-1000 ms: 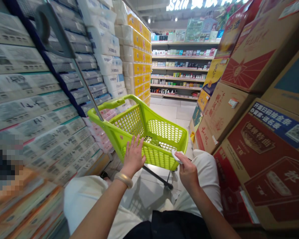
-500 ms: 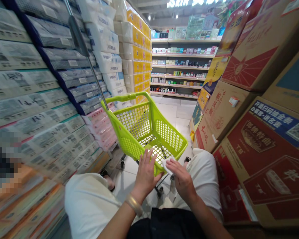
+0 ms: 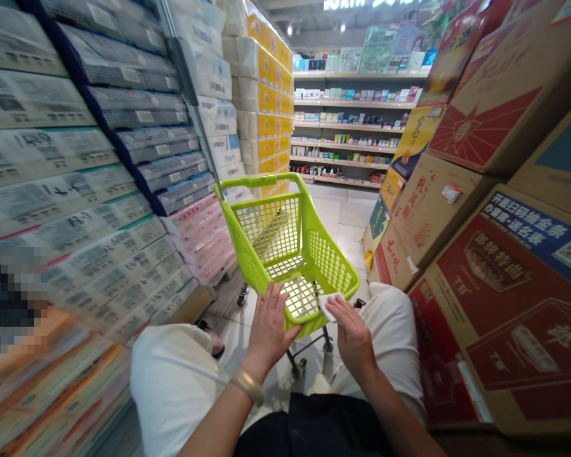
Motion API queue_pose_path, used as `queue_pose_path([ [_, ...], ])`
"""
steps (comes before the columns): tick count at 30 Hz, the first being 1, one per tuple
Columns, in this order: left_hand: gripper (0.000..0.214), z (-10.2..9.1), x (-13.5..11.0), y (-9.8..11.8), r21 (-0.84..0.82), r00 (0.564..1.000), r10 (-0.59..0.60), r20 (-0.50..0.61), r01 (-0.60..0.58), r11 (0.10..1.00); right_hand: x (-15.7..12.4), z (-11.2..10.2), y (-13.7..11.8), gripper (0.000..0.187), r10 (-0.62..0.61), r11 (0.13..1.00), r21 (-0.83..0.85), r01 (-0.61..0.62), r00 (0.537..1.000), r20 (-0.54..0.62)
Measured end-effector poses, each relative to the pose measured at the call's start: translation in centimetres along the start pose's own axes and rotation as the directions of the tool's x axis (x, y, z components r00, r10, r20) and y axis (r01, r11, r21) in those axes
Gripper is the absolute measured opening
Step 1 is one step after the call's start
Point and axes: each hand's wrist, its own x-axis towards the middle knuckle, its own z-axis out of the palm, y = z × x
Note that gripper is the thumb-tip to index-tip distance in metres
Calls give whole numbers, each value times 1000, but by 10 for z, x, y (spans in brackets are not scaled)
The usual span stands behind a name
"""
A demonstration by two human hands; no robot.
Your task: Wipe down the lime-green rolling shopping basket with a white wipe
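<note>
In the head view a lime-green shopping cart (image 3: 309, 257) with a meshed plastic basket stands between my knees, its inside bare. My left hand (image 3: 269, 324), with a gold bangle on the wrist, grips the basket's near left corner, fingers over the rim and thumb on the near side. A folded white wipe (image 3: 330, 306), cloth or tissue, is pressed against the near right rim under the fingers of my right hand (image 3: 352, 330). My right palm is turned away from view. A grey push pole (image 3: 185, 79) rises from the cart's far left corner.
Packs of paper goods (image 3: 52, 152) are stacked along the left. Liquor cartons (image 3: 499, 279) rise close on the right. Shelves of small boxed goods (image 3: 347, 101) line the back, beyond a tiled aisle (image 3: 335, 203). My knees flank the cart.
The cart has turned and its far end has shifted right, with the pole swinging right too. My left hand has moved slightly left; the right hand and wipe have shifted slightly right along the rim.
</note>
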Motion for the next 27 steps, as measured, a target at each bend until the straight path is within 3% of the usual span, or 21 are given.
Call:
queue_pose_path([
  [3,56,1,1,1,-23,1000,-4,4,4,1000,2,5,-7,52,7,1000,12,-7,1000,8],
  [8,57,1,-1,-1,-38,1000,5,31,-4,999,2,15,-32,51,-173,976,162,145,969,176],
  [15,58,5,-1,-1,-63,1000,5,-17,-6,998,-1,-4,3,52,40,999,1,-40,999,-21],
  [22,54,7,0,-6,-90,996,66,-57,-71,993,-3,10,-26,49,-134,985,129,117,982,136],
  [27,55,5,2,-8,-114,998,48,-51,-54,992,6,0,-5,50,-19,1000,22,19,1000,19],
])
